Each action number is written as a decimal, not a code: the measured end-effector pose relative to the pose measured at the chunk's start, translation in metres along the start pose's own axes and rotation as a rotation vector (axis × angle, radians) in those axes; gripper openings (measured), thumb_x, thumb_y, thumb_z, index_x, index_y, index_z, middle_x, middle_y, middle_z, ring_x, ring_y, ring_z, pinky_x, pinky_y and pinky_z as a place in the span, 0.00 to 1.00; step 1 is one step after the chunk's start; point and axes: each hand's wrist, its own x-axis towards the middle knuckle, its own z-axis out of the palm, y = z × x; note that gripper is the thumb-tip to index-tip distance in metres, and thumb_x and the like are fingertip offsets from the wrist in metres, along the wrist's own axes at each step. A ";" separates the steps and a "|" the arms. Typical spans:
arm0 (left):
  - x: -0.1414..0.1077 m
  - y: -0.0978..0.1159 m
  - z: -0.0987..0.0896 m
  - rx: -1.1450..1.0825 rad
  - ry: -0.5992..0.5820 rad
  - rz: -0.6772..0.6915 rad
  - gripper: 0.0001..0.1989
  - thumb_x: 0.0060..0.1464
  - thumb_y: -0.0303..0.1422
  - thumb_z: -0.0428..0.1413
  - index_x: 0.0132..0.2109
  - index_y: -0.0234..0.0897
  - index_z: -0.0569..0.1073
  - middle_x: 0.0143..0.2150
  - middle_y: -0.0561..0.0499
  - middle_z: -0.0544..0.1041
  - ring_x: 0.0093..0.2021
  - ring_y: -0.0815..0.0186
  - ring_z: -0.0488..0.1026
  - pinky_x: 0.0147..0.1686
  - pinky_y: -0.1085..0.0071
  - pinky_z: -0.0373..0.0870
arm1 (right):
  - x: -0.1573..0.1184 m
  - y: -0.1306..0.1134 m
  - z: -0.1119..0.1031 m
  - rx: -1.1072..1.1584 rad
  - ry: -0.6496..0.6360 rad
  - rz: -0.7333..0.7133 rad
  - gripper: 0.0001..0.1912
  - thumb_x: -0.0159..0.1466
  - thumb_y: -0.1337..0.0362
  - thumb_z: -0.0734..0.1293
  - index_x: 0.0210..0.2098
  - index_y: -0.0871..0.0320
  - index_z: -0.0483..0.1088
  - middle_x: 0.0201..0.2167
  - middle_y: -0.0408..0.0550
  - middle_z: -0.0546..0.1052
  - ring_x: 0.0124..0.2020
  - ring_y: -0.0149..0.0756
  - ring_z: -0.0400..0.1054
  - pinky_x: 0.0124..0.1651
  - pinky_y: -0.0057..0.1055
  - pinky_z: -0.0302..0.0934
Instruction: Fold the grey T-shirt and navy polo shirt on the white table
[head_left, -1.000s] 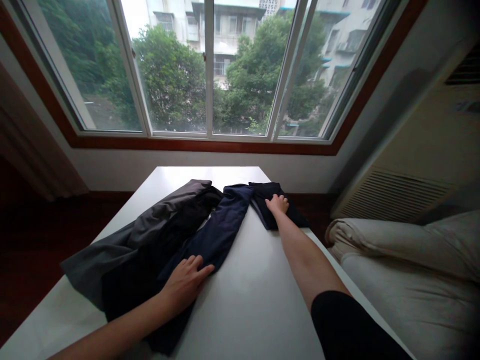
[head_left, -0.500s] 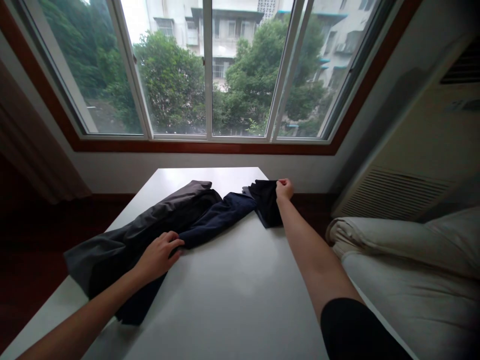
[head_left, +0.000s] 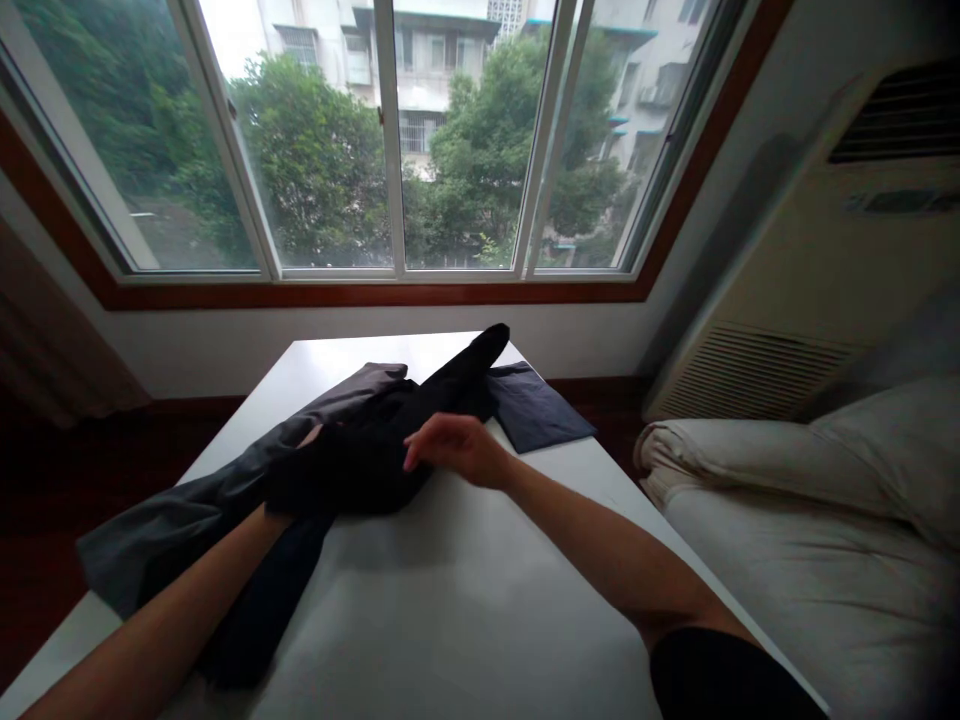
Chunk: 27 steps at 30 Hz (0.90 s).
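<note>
A long dark garment, whose exact kind I cannot make out, lies bunched across the white table (head_left: pixel 450 610). Its grey part (head_left: pixel 172 530) stretches to the left, and a navy part (head_left: pixel 262 600) hangs toward me. My right hand (head_left: pixel 465 448) pinches an edge of its black cloth (head_left: pixel 345 465), drawn over the middle of the pile. Under that cloth my left hand (head_left: pixel 311 436) is mostly hidden, with only a bit of finger showing, so its grip is unclear. A slate-blue piece of cloth (head_left: pixel 536 405) lies spread flat at the far right corner.
Beyond the table is a wide window (head_left: pixel 397 292) with a brown frame. A cream padded seat (head_left: pixel 810 560) stands along the right side, with an air-conditioning unit (head_left: pixel 780 360) behind it. A curtain (head_left: pixel 60 340) hangs at the left.
My right hand has come from the far right corner back to the left, bringing the black cloth over my left hand. The slate-blue cloth now shows more fully. The view has turned slightly right.
</note>
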 end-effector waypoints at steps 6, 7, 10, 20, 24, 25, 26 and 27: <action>-0.034 -0.001 0.007 0.025 -0.356 0.028 0.35 0.63 0.55 0.49 0.69 0.40 0.64 0.60 0.39 0.75 0.55 0.49 0.77 0.56 0.50 0.72 | 0.007 0.071 -0.058 -0.180 0.276 0.134 0.17 0.70 0.52 0.67 0.45 0.61 0.76 0.38 0.50 0.81 0.42 0.36 0.76 0.50 0.32 0.69; -0.046 -0.002 0.011 0.196 -0.391 0.129 0.35 0.61 0.53 0.54 0.69 0.41 0.65 0.61 0.40 0.74 0.58 0.48 0.75 0.59 0.50 0.70 | 0.010 0.090 -0.082 -0.291 0.438 0.219 0.16 0.71 0.54 0.65 0.45 0.61 0.76 0.38 0.50 0.81 0.42 0.36 0.76 0.51 0.31 0.68; -0.081 -0.008 0.025 0.712 -0.370 0.408 0.35 0.56 0.38 0.61 0.70 0.46 0.66 0.61 0.42 0.73 0.61 0.49 0.70 0.63 0.53 0.65 | 0.004 0.139 -0.150 -0.717 0.825 0.724 0.14 0.72 0.59 0.61 0.49 0.58 0.75 0.44 0.50 0.80 0.46 0.35 0.73 0.53 0.29 0.65; -0.088 0.028 -0.050 0.818 -0.275 0.327 0.13 0.64 0.31 0.47 0.46 0.42 0.77 0.42 0.51 0.74 0.34 0.65 0.73 0.37 0.69 0.66 | -0.060 0.207 -0.198 -0.924 0.999 1.079 0.13 0.66 0.67 0.66 0.48 0.62 0.77 0.59 0.66 0.69 0.64 0.54 0.58 0.67 0.53 0.47; -0.116 0.010 -0.046 0.752 -0.385 0.350 0.18 0.64 0.34 0.50 0.57 0.46 0.76 0.52 0.47 0.76 0.47 0.59 0.75 0.49 0.65 0.71 | -0.051 0.206 -0.207 -0.858 1.079 1.054 0.09 0.65 0.70 0.63 0.38 0.61 0.77 0.48 0.62 0.75 0.54 0.50 0.65 0.61 0.50 0.54; -0.123 0.002 -0.039 0.755 -0.376 0.355 0.23 0.62 0.37 0.55 0.63 0.47 0.73 0.57 0.46 0.74 0.53 0.56 0.74 0.54 0.62 0.70 | -0.047 0.203 -0.209 -0.836 1.108 1.033 0.08 0.64 0.70 0.64 0.37 0.61 0.76 0.45 0.60 0.76 0.52 0.48 0.66 0.59 0.48 0.56; -0.130 -0.005 -0.032 0.772 -0.363 0.360 0.30 0.58 0.40 0.60 0.67 0.48 0.69 0.61 0.45 0.72 0.58 0.52 0.72 0.58 0.58 0.69 | -0.043 0.199 -0.210 -0.814 1.141 1.004 0.07 0.64 0.69 0.64 0.36 0.60 0.75 0.43 0.58 0.76 0.49 0.46 0.67 0.58 0.45 0.58; -0.135 -0.011 -0.026 0.799 -0.360 0.364 0.35 0.53 0.41 0.64 0.68 0.49 0.68 0.63 0.44 0.71 0.61 0.49 0.70 0.60 0.55 0.67 | -0.038 0.194 -0.212 -0.792 1.177 0.969 0.06 0.64 0.69 0.64 0.36 0.60 0.74 0.42 0.57 0.76 0.47 0.44 0.67 0.56 0.42 0.59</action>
